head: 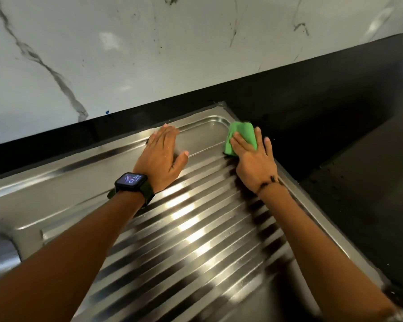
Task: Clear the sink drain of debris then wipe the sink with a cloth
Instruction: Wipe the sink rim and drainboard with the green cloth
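Head view: the cloth, green and folded into a thick pad, lies at the far right corner of the steel drainboard, about 1 o'clock from frame centre, right against the drainboard's raised rim where it meets the black counter. The right hand lies flat on top of it, fingers straight and spread, pressing rather than pinching; the fingertips reach past the cloth's near edge and its far half shows beyond them. The left hand rests flat at 11 o'clock, palm down on the smooth strip above the ribs, fingers straight and together, holding nothing. A watch sits on that wrist. The basin shows only as a sliver at 8 o'clock; the drain is out of sight.

The cloth looks light, soft and limp, so it will likely bunch or unfold if dragged by an edge. Best handled from above, palm over its middle, keeping the fold under the fingers. The wet-looking steel is probably slick, and the ribs may snag it crosswise.
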